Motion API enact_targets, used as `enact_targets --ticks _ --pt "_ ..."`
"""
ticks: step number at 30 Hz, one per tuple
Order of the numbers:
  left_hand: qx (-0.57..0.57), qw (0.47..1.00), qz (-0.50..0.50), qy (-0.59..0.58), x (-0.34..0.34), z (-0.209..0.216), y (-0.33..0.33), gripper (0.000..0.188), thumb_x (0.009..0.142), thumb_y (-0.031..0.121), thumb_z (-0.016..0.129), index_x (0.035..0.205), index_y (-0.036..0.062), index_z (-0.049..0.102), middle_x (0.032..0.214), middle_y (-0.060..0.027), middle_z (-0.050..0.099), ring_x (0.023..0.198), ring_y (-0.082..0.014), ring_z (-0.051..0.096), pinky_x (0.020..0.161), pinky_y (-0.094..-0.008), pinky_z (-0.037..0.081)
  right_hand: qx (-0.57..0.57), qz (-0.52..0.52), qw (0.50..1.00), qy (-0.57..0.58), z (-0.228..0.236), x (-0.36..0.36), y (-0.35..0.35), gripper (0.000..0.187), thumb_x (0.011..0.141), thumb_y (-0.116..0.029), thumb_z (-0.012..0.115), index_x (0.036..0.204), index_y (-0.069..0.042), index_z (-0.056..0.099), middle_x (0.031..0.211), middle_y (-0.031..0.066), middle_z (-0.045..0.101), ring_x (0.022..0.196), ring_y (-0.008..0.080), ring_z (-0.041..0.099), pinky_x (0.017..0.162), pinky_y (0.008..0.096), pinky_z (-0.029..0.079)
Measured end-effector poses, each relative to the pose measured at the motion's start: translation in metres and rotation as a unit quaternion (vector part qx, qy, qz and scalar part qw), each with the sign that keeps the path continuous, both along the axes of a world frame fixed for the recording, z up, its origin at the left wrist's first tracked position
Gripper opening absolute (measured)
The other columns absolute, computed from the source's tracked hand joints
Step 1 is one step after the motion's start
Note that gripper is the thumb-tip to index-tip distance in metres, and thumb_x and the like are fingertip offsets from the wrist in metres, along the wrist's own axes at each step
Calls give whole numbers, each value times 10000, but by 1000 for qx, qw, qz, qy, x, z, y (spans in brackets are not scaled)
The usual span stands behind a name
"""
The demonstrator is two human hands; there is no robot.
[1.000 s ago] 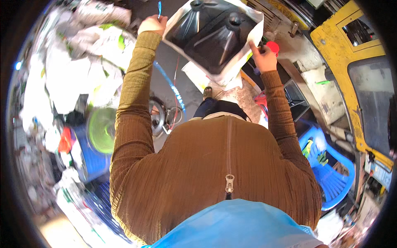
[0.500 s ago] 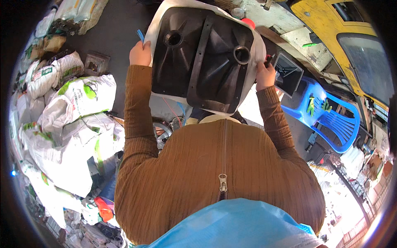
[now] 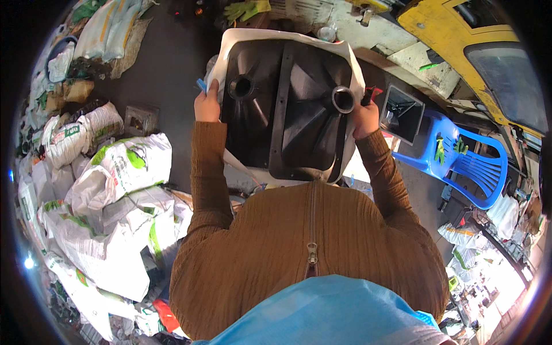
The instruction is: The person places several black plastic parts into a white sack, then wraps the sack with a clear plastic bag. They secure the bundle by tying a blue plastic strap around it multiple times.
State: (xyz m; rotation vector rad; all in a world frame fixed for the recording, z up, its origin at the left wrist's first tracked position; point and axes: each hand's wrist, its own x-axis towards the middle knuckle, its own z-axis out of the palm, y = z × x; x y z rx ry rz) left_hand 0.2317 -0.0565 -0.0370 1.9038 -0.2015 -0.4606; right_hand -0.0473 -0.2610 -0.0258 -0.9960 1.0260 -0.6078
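A white sack point(image 3: 259, 34) is up in front of the tummy, with its mouth facing the head. Its pale edge goes around a black plastic funnel piece point(image 3: 307, 129). This has two round holes, and I cannot tell if it is one piece or two.

The left hand point(image 3: 207, 108) is closed tight on the left side of the sack, and a bit of blue strip point(image 3: 202, 84) pokes out just above it. The right hand point(image 3: 367, 121) is squeezing the right side, a little lower. A small red and black thing point(image 3: 372, 95) is just beside it; I cannot tell if that hand holds it too.

The two hands are well apart, maybe so the sack stays wide and its weight is shared. The pale edge stands up around the black plastic, perhaps to stop it sliding out.

Right of the sack are a grey box point(image 3: 398, 127) and a blue plastic chair point(image 3: 422, 161). Green gloves point(image 3: 440, 150) lie on the chair, maybe to keep them handy. Left of the sack, white bags with green marks point(image 3: 135, 164) sit in a heap, perhaps to leave room for walking.
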Motion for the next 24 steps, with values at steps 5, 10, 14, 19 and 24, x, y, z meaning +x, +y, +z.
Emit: enact_targets --ticks 5,10,14,19,24 --pt "-103 991 17 82 5 12 -8 406 867 284 581 1041 -83 591 946 -94 631 856 -147 569 773 -259 419 -19 -47 998 -45 -1 10 -1 170 729 35 552 894 8 585 780 39 610 661 144 582 588 259 456" --pt "-17 999 28 33 -1 16 -19 385 867 264 577 1034 -83 592 949 -96 632 855 -150 572 769 -263 422 -23 -51 998 -16 -10 19 -3 134 786 -4 542 911 -17 587 794 22 600 682 110 561 588 244 432" --pt "-41 998 14 44 1 18 -26 366 866 241 569 1028 -86 591 960 -100 630 878 -160 572 782 -273 421 -3 -40 998 -49 -13 17 -8 88 807 -70 593 893 -59 604 689 -12 577 487 67 483 407 216 337" --pt "-96 994 31 53 1 11 -29 388 866 267 571 1030 -85 591 944 -100 634 853 -159 575 768 -276 427 -59 -27 997 -37 -23 13 -6 138 813 -87 613 937 -29 597 835 14 614 712 88 557 603 223 425" --pt "107 986 -106 -79 12 6 -10 376 840 317 602 1010 -19 611 902 -116 642 834 -204 603 740 -293 446 -41 6 998 -49 -32 9 -1 199 812 -81 618 997 -15 581 917 28 618 775 92 561 667 222 434"
